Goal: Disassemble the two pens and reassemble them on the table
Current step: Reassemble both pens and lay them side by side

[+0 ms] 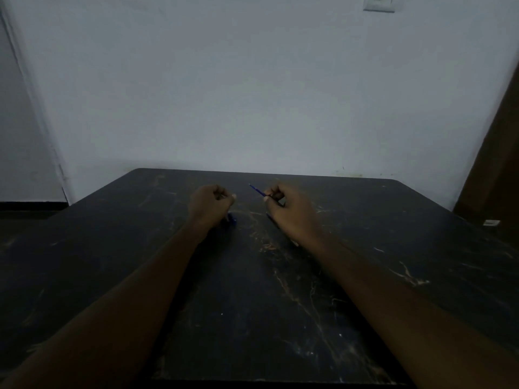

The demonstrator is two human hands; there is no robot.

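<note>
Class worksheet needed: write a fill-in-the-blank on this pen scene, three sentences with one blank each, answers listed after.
1. The right hand pinches a thin ____ refill.
2. The refill's free end points away from the person and toward their ____ side.
3. A switch plate is mounted on the ____ behind the table.
Missing words: blue; left; wall.

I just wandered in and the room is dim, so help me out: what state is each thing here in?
Left hand: fingers curled round a blue pen piece, whose end pokes out below.
Right hand: pinches the refill.
Refill: out of its pen, raised off the table, tip pointing away and left.
Table: dark, scratched.
Wall switch: too dim to tell its setting.
</note>
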